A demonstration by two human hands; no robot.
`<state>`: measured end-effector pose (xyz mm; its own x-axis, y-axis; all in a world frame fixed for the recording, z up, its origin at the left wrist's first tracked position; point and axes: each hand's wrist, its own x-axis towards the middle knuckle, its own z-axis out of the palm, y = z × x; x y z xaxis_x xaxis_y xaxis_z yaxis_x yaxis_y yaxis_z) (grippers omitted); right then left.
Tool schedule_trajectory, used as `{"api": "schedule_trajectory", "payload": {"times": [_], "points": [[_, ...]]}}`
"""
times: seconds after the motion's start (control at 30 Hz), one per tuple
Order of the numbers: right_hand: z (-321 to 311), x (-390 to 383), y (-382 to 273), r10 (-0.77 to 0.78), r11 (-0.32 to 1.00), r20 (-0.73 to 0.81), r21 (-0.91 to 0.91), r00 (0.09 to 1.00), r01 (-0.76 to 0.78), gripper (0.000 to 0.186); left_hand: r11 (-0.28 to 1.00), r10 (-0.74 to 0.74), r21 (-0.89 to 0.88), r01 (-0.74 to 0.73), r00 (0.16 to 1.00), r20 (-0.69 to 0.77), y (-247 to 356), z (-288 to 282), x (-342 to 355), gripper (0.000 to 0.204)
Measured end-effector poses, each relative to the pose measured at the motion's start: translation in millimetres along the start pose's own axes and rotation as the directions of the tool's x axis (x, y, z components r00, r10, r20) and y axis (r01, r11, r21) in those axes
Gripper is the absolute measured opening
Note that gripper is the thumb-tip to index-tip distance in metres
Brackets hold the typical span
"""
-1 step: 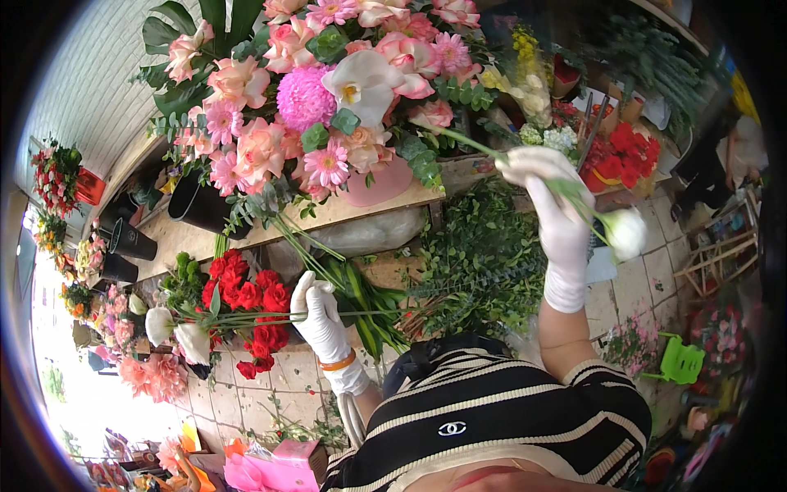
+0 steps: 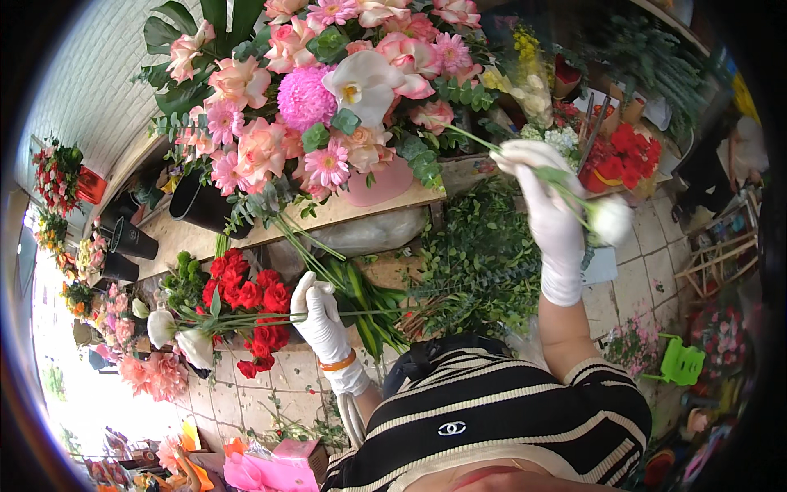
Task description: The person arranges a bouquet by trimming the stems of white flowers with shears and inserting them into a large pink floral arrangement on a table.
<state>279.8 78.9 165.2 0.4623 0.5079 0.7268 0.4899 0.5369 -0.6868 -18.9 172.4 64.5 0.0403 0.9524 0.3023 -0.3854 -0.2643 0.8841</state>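
Pink and peach arrangement [image 2: 328,107], largest mass, far centre on a wooden bench [image 2: 361,209], with a white orchid bloom among the pinks. Green foliage heap [image 2: 479,262] below, right of centre. Red-and-white hand bouquet [image 2: 234,307] at left, stems horizontal, clenched at the binding point by the gloved left hand [image 2: 321,320]. Gloved right hand [image 2: 548,209] raised at right, closed around a single white-headed stem [image 2: 611,220], bloom hanging just right of the wrist, green stalk running up and left across the palm. Advisable, as a judgement: stem laid in at a slant across the held bundle, bloom level with its neighbours, binding grip firm yet not crushing.
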Motion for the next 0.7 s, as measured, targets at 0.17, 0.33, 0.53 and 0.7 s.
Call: {"api": "schedule_trajectory", "payload": {"times": [0.17, 0.33, 0.53, 0.7], "points": [[33.5, 14.1, 85.8, -0.113, 0.988, -0.005, -0.109, 0.994, 0.112, 0.018, 0.993, -0.071, 0.091, 0.073, 0.997, -0.017, 8.2, 14.0, -10.9, 0.022], [58.7, 27.4, 127.5, -0.076, 0.986, 0.058, -0.146, 0.995, 0.084, 0.013, 0.982, -0.1, 0.159, 0.104, 0.994, -0.035, 13.8, 21.6, -15.6, 0.02], [85.4, 41.5, 149.1, -0.107, 0.952, 0.086, -0.28, 0.991, 0.127, 0.009, 0.973, -0.117, 0.192, 0.126, 0.991, -0.059, 14.4, 27.9, -14.6, 0.02], [98.0, 49.0, 165.8, -0.011, 0.972, 0.052, -0.232, 0.999, 0.023, 0.009, 0.969, -0.12, 0.208, 0.132, 0.99, -0.07, 16.4, 26.6, -12.6, 0.019]]}}
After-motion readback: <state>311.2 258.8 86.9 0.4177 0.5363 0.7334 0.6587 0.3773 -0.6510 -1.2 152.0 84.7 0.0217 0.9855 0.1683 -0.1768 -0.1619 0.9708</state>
